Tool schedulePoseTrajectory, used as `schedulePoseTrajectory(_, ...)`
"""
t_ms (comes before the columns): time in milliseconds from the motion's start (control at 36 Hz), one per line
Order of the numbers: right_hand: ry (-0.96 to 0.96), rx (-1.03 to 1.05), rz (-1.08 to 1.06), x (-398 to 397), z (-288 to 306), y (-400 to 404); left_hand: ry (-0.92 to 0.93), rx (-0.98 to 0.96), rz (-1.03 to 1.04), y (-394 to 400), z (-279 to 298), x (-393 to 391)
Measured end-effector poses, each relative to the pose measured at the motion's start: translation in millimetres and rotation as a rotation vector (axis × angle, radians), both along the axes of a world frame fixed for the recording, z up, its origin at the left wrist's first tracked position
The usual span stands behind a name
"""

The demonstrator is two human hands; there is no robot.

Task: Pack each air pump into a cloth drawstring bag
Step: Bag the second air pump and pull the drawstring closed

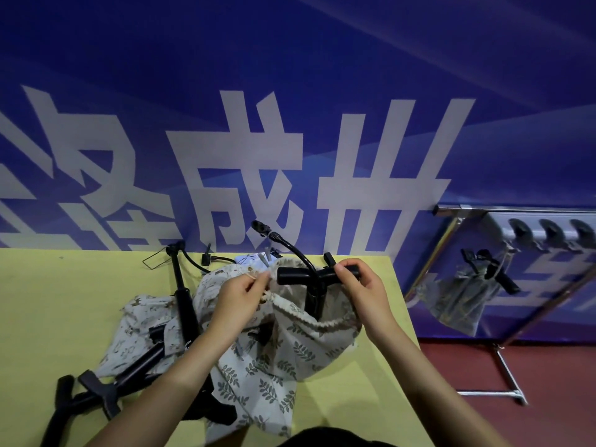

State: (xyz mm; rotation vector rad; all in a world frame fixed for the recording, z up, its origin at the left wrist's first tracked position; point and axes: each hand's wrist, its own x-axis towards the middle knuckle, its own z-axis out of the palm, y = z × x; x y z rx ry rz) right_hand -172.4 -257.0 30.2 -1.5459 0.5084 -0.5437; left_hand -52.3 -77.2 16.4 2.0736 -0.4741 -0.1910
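Note:
A black air pump [314,293] stands upright inside a leaf-print cloth drawstring bag [283,356] on the yellow table [64,317]. Its T-handle and curved hose stick out of the bag's mouth. My right hand [361,288] grips the right end of the handle. My left hand [240,293] pinches the bag's rim and drawstring at the left of the mouth. A second black pump [185,304] lies to the left across another printed bag [145,330]. More black pump parts [87,391] lie near the front left.
A blue banner with large white characters hangs behind the table. At the right a metal rack [503,317] stands on the red floor, holding a bagged pump [467,291]. Small items lie at the table's back edge [258,258].

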Motion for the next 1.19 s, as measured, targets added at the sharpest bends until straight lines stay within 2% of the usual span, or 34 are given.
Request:
schedulePoseTrajectory(139,-0.003,0.018,-0.052,-0.6,0.2,-4.9,-0.008,-0.059,-0.010,7.5,20.5,1.5)
schedulePoseTrajectory(333,0.002,0.008,-0.080,2.6,0.1,-7.7,0.173,-0.194,0.028,6.8,36.8,-2.5)
schedulePoseTrajectory(417,0.009,0.005,-0.050,3.0,0.2,-5.2,-0.081,-0.043,-0.044,10.6,32.5,0.9)
schedulePoseTrajectory(472,0.019,-0.002,-0.033,3.1,-1.1,-4.1,-0.165,0.004,-0.067,10.9,33.6,1.7)
schedulePoseTrajectory(667,0.018,-0.005,-0.023,3.4,-1.5,-1.1,-0.002,-0.205,-0.016,4.9,46.7,-3.0)
schedulePoseTrajectory(833,0.038,0.025,-0.008,5.9,0.9,0.1,0.337,-0.557,-0.050,0.8,61.2,-10.0)
schedulePoseTrajectory(917,0.049,0.014,0.026,7.9,2.5,-0.5,0.246,-0.647,-0.065,-2.1,63.9,-10.1)
schedulePoseTrajectory(1028,0.061,-0.027,0.155,8.7,4.6,-3.7,0.070,-0.468,-0.160,-9.5,54.7,-11.4)
schedulePoseTrajectory(1139,0.058,-0.046,0.306,2.6,7.5,-7.9,-0.057,-0.188,-0.252,-14.9,37.4,-8.6)
schedulePoseTrajectory(1194,0.071,-0.062,0.343,-0.4,9.3,-10.7,-0.087,-0.153,-0.266,-18.4,34.1,-10.4)
